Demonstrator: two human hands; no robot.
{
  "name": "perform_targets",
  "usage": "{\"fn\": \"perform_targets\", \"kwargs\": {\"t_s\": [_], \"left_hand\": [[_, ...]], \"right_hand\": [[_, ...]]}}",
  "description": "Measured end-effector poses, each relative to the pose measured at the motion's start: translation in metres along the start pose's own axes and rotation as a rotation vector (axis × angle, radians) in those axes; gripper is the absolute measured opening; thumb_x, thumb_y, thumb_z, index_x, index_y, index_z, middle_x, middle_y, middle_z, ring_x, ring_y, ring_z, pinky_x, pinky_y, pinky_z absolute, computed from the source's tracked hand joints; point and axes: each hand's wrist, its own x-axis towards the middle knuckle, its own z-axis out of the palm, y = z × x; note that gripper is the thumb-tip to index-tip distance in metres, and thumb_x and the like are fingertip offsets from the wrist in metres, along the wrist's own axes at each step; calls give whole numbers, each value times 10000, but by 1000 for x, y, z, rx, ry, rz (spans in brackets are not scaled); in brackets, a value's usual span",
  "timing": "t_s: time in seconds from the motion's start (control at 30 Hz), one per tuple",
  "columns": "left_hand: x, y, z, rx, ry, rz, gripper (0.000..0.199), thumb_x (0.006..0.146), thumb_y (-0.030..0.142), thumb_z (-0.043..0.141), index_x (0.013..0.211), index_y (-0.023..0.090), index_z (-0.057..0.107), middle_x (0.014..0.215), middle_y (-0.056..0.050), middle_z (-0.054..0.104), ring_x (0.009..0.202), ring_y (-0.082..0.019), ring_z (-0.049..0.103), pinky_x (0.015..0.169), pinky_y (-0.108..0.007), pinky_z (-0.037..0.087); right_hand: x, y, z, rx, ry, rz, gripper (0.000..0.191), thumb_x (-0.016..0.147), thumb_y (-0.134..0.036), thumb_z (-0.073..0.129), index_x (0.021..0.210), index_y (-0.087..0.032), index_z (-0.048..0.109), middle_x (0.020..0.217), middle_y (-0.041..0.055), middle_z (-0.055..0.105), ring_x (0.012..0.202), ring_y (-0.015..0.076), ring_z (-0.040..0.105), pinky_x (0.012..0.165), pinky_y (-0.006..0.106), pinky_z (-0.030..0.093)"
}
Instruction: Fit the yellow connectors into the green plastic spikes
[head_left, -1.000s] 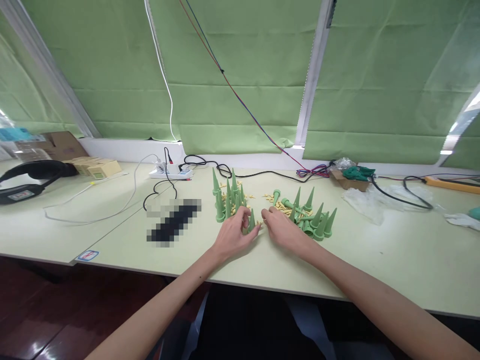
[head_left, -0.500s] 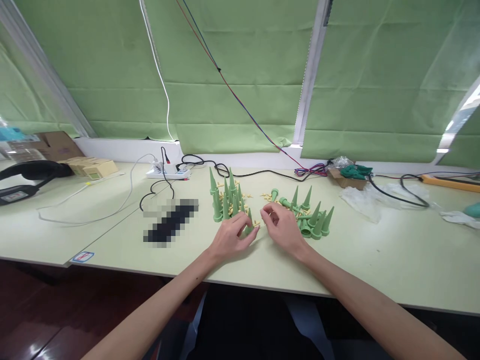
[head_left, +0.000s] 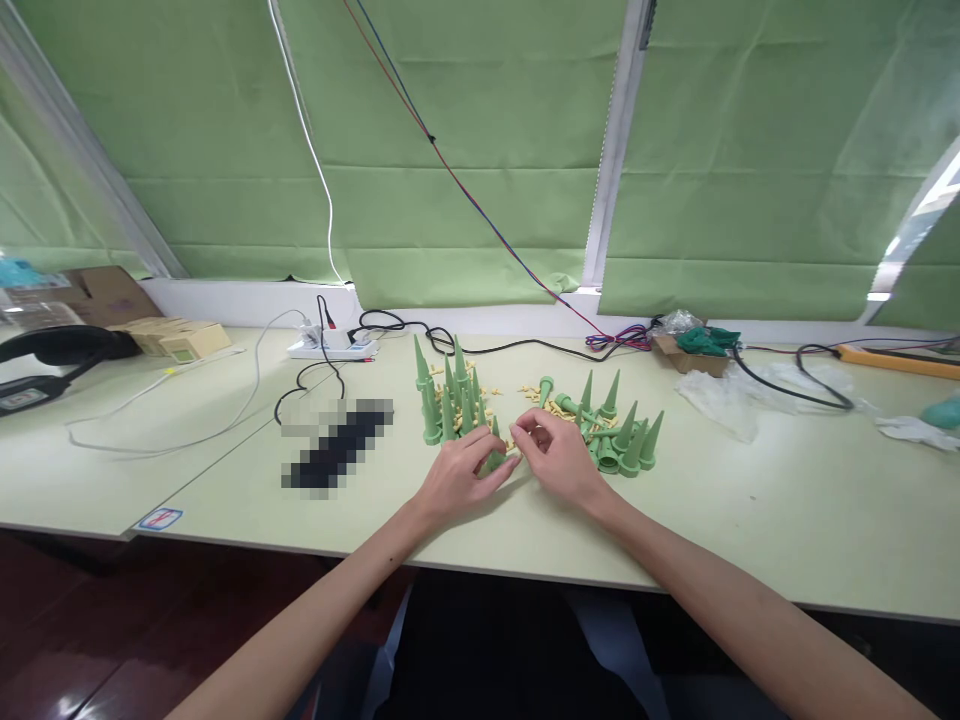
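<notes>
My left hand (head_left: 463, 474) is closed around a green cone (head_left: 495, 455) that stands at the front of a group of upright green cones (head_left: 448, 412). Close beside it, my right hand (head_left: 556, 457) has thumb and forefinger pinched near that cone; whatever lies between those fingertips is too small to make out. Small yellow pieces (head_left: 525, 390) are scattered among the cones and behind my hands. To the right of my right hand is a second group of green cones (head_left: 631, 447), some upright and some lying on their sides.
A power strip (head_left: 334, 345) with cables sits at the table's back, left of centre. Headphones (head_left: 67, 350) and yellow boxes (head_left: 187, 341) lie far left. A cardboard box (head_left: 694, 358) with green material and clear plastic bags (head_left: 720, 400) are at the back right.
My right hand has moved slightly left, closer to my left hand and the cone in it. The camera view has shifted a little.
</notes>
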Motion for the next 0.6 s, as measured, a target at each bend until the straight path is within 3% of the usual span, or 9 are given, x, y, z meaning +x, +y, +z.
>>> {"fn": "perform_targets", "kwargs": {"t_s": [0.43,0.6], "left_hand": [[0,2,0,-11,10,6,107,909,242,511,904,170,590,667,11,494,544,-92,402,526,-250,300],[-2,1,0,-15,22,-7,104,929,197,473,948,176,573,741,-12,556,578,-97,448,544,-250,322]], "right_hand": [[0,2,1,74,1,39,184,907,-357,513,855,-190,571,799,29,643,610,134,583,562,247,452],[1,4,-1,97,-17,24,203,922,-356,486,872,-187,587,841,37,645,669,141,598,614,252,470]]}}
